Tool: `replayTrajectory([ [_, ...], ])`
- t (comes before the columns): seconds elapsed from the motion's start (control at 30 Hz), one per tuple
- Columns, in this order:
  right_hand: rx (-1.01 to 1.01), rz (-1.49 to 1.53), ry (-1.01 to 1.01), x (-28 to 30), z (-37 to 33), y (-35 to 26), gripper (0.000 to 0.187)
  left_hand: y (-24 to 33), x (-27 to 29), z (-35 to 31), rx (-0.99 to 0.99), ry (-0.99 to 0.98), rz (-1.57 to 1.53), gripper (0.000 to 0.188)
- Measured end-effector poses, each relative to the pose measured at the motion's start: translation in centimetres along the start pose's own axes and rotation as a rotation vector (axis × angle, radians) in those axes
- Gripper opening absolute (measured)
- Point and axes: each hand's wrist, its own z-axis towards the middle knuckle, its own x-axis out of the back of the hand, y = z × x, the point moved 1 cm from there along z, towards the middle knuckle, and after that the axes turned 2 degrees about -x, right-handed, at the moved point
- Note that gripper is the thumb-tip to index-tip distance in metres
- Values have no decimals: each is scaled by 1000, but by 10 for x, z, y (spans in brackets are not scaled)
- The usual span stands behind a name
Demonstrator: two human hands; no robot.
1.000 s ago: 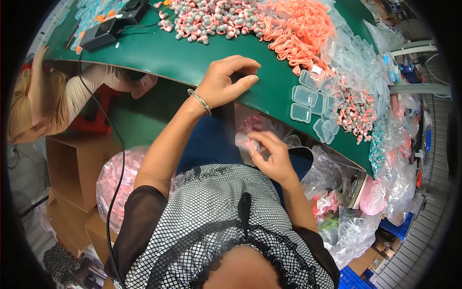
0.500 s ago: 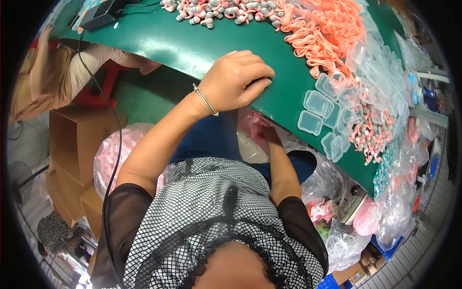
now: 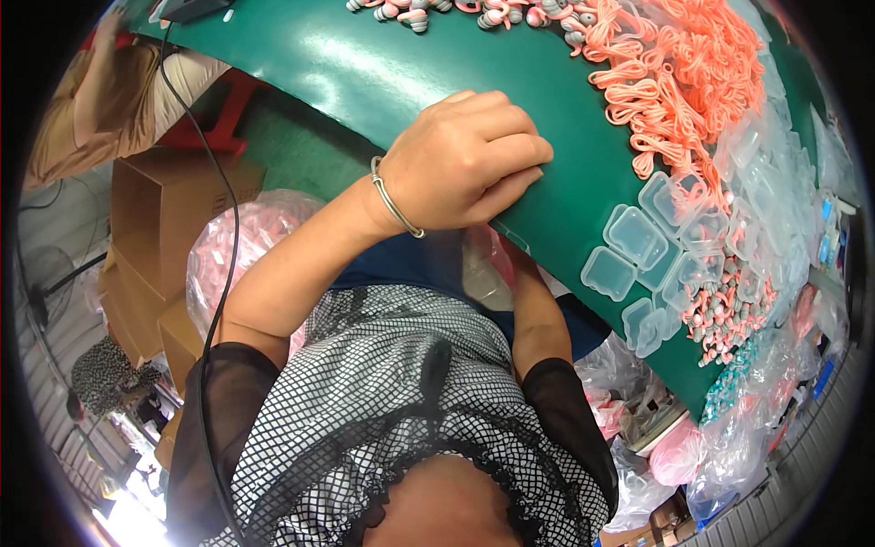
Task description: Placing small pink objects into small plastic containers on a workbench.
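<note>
My left hand [image 3: 469,164], with a silver bangle at the wrist, rests at the near edge of the green table [image 3: 556,214]. Its fingers are curled closed, and whatever they may hold is hidden beneath them. My right forearm [image 3: 540,319] reaches down by my lap under the table edge, where the fingers are out of sight. A clear plastic bag with pink contents [image 3: 488,264] lies beside that arm. To the right of my left hand are small clear plastic cases [image 3: 636,237] and a heap of looped orange cords [image 3: 670,82].
Grey-and-pink earplugs [image 3: 410,14] lie along the far side, and more earplugs [image 3: 725,314] lie at the right. A black cable [image 3: 232,228] hangs down the left side. Cardboard boxes [image 3: 173,201] and a bag of pink pieces [image 3: 246,232] stand left. Another person [image 3: 118,118] sits far left.
The view has shifted, so the table items appear lower and farther right. My left hand stays closed at the table edge. The right hand, partly visible before at the pink bag, is now hidden.
</note>
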Motion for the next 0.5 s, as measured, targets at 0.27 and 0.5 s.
replayTrajectory([
  [0.27,167,-168,21,-26,14,4,27,1,0,0,3,-14,22,23],
  [0.5,301,-336,81,-28,-4,23,27,0,-3,-2,-25,9,36,21],
])
